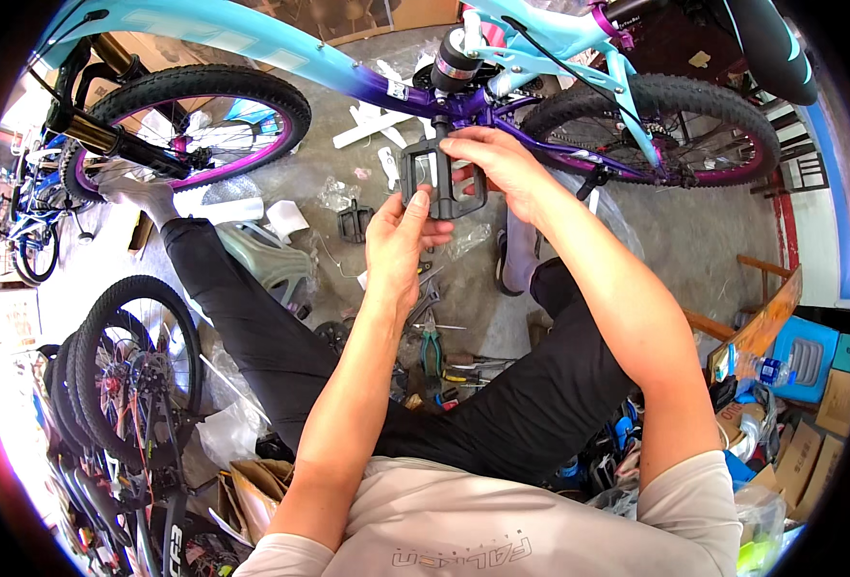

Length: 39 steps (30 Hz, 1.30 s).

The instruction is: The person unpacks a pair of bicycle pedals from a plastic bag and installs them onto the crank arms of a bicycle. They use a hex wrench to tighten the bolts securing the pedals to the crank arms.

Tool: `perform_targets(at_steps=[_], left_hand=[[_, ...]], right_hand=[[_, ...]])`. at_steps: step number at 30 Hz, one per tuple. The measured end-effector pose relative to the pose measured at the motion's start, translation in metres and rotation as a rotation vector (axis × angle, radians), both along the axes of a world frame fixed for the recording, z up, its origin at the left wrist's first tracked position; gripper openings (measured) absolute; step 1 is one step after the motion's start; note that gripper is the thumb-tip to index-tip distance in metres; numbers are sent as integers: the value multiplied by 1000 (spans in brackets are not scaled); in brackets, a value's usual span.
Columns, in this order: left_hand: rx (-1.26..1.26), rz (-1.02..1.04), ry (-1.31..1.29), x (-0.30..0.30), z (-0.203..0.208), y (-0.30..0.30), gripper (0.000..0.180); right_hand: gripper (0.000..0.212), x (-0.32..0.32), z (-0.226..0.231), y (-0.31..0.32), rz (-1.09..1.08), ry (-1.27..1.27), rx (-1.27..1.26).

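Observation:
A black bicycle pedal (410,173) with an open frame is between my two hands, beside the crank arm (441,127) of a turquoise and purple bicycle (372,85). My left hand (401,238) grips its near left side, thumb pointing up along the frame. From the right, my right hand (500,168) has its fingers curled round the far right part. Whether the pedal's axle sits in the crank is hard to make out. A second black pedal (354,221) lies on the floor to the left of my left hand.
Between my legs lie pliers (431,351), screwdrivers (478,362) and other tools. A grey plastic stool (269,258) is by my left leg. Bicycle wheels (136,370) stand at the left; a blue stool (802,356) and cardboard boxes (814,466) are at the right.

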<state>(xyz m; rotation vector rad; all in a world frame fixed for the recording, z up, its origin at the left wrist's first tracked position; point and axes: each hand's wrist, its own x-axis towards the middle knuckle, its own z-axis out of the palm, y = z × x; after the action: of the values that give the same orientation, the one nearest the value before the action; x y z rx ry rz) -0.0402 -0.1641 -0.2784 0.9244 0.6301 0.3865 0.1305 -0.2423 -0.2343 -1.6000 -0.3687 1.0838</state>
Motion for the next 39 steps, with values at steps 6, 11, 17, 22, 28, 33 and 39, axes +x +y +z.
perform_targets(at_steps=[6,11,17,22,28,33,39], left_hand=[[-9,-44,20,-1,1,4,45],[-11,-38,30,-4,-1,6,39],[-72,-91,55,-10,-26,27,53],[-33,-9,463,-53,-143,38,45],[736,-944,1310,-208,-269,0,56],[813,-962,1172,-146,-244,-27,36],[1013,-454,1109,-118,-255,-27,28]], right_hand=[[65,-17,-3,1,-117,-104,27],[62,-17,-4,5,-53,-202,164],[50,-1,-11,9,26,-217,199],[50,7,-17,7,42,-196,159],[51,3,-15,6,47,-217,145],[51,1,-6,3,31,-221,114],[55,1,-6,8,40,-198,129]])
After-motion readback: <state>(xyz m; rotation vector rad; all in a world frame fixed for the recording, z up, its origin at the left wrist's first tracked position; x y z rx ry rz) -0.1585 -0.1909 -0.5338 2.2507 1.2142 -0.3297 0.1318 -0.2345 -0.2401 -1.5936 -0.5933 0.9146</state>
